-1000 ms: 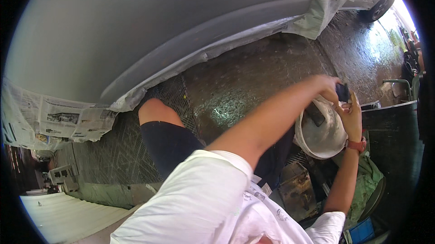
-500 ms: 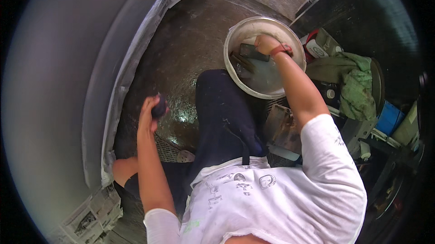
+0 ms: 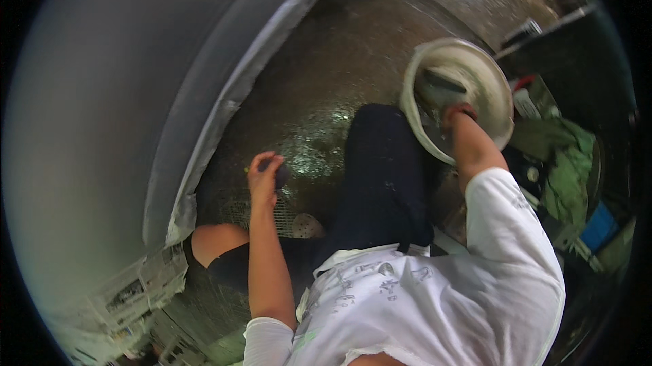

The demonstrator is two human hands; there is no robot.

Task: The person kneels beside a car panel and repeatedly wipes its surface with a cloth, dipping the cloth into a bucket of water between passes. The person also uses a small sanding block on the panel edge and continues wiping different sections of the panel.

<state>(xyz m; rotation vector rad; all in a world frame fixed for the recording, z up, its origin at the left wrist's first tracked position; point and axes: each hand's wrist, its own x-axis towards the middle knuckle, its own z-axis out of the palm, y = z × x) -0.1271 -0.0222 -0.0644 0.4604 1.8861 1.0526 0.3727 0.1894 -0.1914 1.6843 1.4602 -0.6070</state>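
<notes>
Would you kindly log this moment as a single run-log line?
left hand: holds dark object | right hand: inside pale bucket, grip unclear | also in pale bucket: dark block | nearby: green cloth

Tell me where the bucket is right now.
In the head view, the whitish bucket is at upper right, on the person's right, between the dark-clad knee and the green cloth, with the right hand inside it.

Pale glare speckled the dim floor (image 3: pixel 316 145) before us; soft blur hung throughout, edges bowing into black.
</notes>
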